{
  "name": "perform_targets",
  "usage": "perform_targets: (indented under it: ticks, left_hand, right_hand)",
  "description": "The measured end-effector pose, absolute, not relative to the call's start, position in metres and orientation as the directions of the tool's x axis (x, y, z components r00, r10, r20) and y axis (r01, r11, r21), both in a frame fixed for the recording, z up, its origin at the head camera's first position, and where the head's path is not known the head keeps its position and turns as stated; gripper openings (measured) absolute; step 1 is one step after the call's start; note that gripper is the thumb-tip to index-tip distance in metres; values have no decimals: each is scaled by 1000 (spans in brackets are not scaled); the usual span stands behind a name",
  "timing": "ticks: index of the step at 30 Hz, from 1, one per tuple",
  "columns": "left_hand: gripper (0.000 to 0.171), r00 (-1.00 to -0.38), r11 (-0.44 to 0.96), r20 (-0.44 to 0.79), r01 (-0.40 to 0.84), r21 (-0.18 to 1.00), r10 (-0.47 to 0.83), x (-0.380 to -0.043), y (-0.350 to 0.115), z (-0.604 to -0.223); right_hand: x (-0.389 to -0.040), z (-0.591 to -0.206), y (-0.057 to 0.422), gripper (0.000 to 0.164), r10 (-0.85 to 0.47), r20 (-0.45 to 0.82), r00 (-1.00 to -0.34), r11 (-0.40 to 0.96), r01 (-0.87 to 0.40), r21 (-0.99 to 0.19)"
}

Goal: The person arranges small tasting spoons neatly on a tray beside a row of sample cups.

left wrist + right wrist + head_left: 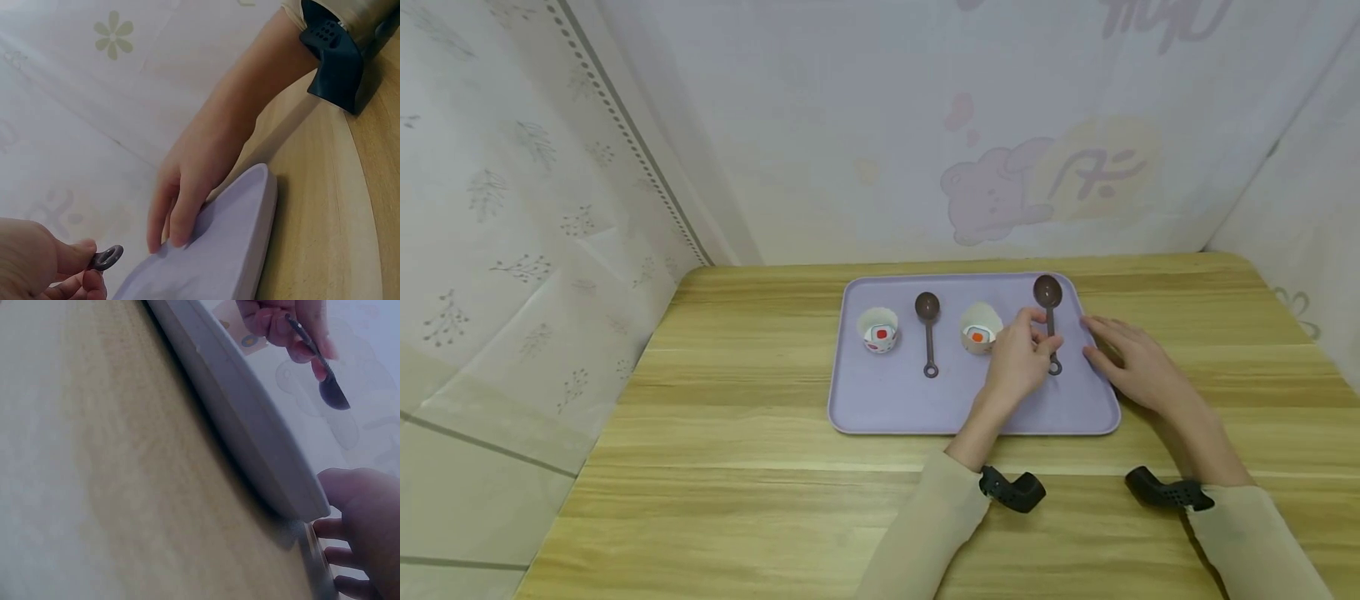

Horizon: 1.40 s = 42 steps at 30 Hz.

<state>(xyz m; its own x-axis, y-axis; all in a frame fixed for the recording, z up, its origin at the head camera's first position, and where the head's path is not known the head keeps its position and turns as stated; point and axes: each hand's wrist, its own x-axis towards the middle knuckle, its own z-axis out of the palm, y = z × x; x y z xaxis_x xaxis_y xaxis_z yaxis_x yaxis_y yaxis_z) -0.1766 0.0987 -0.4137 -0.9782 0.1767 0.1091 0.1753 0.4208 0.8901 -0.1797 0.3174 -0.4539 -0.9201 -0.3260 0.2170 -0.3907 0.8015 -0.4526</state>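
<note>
My left hand [1018,362] pinches the handle of a brown scoop spoon [1048,291], holding it over the right part of a pale purple tray [880,404]. The handle's ring end [111,257] pokes out past the thumb in the left wrist view. At the tray's right edge rests my right hand [1138,371], its fingers loosely extended against the rim. A second brown scoop spoon [928,329] lies on the tray between two small paper cups. The left cup [876,316] has a red-marked piece inside; the right cup [981,316] has an orange-marked one.
The tray stands on a wooden table [737,467], near its back edge. Printed curtain-like sheets [805,150] hang behind and at both sides. Each wrist wears a black camera mount [1015,492].
</note>
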Motion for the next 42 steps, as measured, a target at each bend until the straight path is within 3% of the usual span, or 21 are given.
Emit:
perform_targets:
  ticks: [14, 42]
  left_hand:
    - [27, -979, 497, 101, 177, 850, 177, -179, 103, -417]
    - [30, -981, 509, 64, 150, 847, 184, -183, 105, -434]
  right_hand:
    - [-180, -453, 318, 53, -336, 223, -915, 800, -402, -444]
    - [-179, -455, 317, 53, -328, 207, -922, 799, -387, -460]
